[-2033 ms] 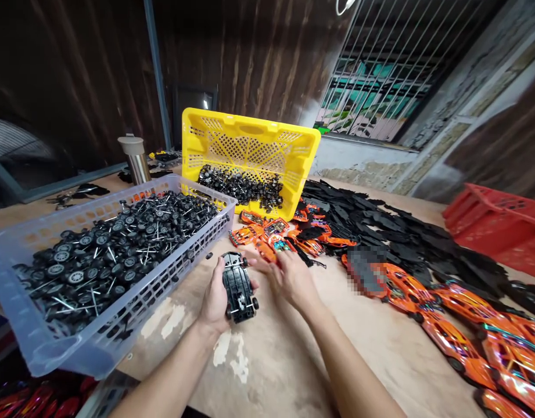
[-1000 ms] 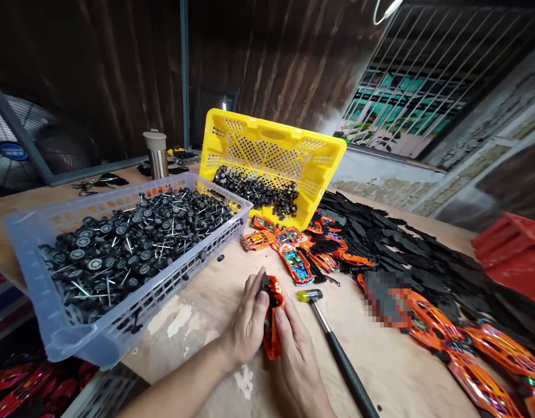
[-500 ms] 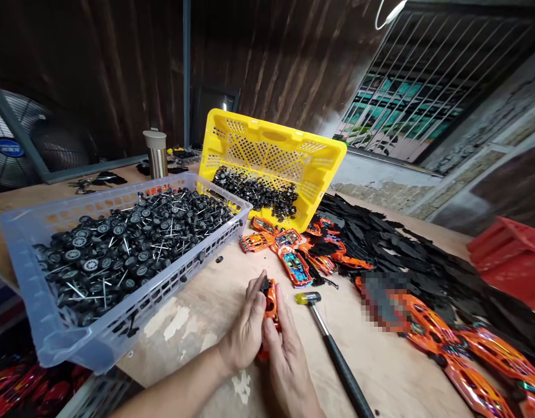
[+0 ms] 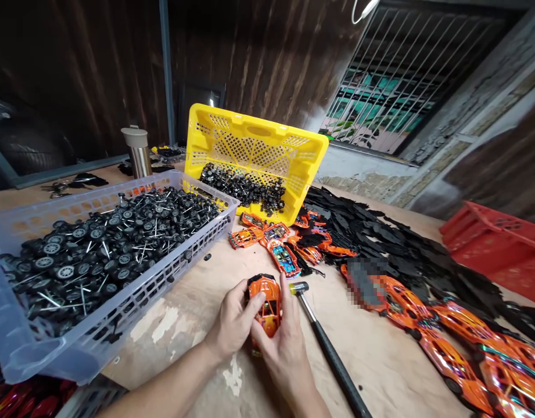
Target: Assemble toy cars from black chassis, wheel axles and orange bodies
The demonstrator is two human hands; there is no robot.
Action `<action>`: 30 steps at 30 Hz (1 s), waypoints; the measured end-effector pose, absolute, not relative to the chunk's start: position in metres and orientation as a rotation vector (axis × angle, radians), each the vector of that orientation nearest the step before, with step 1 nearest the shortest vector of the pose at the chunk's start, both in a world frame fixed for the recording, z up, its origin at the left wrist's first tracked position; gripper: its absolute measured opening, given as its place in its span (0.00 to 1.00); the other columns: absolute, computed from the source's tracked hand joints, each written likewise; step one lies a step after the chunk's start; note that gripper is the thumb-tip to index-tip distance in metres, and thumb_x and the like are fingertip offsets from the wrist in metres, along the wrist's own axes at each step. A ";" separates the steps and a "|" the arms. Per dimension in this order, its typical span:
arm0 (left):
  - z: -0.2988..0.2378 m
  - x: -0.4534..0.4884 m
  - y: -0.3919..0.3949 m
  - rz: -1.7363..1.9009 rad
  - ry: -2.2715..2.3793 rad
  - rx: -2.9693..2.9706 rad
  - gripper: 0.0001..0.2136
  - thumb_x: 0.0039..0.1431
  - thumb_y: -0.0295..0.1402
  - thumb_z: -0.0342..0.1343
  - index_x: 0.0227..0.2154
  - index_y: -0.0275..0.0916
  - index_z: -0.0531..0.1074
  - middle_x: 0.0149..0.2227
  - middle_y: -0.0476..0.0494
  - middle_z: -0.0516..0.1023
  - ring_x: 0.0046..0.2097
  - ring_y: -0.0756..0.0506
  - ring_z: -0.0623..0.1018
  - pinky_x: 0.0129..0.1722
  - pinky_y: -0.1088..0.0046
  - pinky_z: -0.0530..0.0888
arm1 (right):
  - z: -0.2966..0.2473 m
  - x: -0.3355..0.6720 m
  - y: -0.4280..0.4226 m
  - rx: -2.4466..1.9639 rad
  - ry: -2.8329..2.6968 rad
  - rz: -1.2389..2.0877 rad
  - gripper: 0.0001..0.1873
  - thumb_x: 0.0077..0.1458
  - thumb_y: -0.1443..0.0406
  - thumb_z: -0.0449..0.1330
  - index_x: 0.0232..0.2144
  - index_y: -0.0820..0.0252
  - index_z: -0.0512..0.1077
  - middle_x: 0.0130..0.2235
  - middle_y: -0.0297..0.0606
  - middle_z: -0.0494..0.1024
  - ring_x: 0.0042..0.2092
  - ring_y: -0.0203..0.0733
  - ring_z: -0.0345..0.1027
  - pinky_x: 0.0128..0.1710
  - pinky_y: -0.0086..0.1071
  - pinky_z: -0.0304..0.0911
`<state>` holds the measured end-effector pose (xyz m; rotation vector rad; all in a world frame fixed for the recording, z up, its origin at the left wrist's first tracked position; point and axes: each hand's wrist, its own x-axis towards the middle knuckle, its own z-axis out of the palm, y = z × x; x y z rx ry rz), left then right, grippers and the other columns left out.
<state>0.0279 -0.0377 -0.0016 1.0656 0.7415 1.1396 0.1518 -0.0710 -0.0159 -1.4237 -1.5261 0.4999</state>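
Observation:
An orange toy car (image 4: 267,302) is held between both of my hands above the wooden table, its roof turned up toward me. My left hand (image 4: 232,319) grips its left side, the thumb lying over the body. On the other side, my right hand (image 4: 282,337) presses its thumb against the lower part, with the fingers stretched along the right edge. Just right of my right hand lies a hammer (image 4: 323,337) with a yellow-tipped head and black handle. Several orange car bodies (image 4: 284,258) lie beyond my hands.
A clear plastic crate (image 4: 171,273) full of wheels on axles (image 4: 119,238) stands at left. Behind, a tilted yellow basket (image 4: 311,180) holds more wheels. Flat black parts (image 4: 372,232) and more orange cars (image 4: 459,366) spread at right, near a red crate (image 4: 489,244). A steel tumbler (image 4: 139,157) stands at back left.
The toy car has rolled from its side to roof-up in my hands, so more of its top shows. The camera view has turned slightly to the right.

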 end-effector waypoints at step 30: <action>0.005 0.020 -0.040 0.955 0.538 1.114 0.14 0.57 0.36 0.60 0.44 0.35 0.73 0.40 0.41 0.77 0.43 0.43 0.75 0.45 0.71 0.71 | 0.024 0.185 -0.072 -1.134 -1.349 1.091 0.13 0.54 0.56 0.62 0.38 0.57 0.70 0.37 0.36 0.72 0.39 0.41 0.67 0.40 0.32 0.64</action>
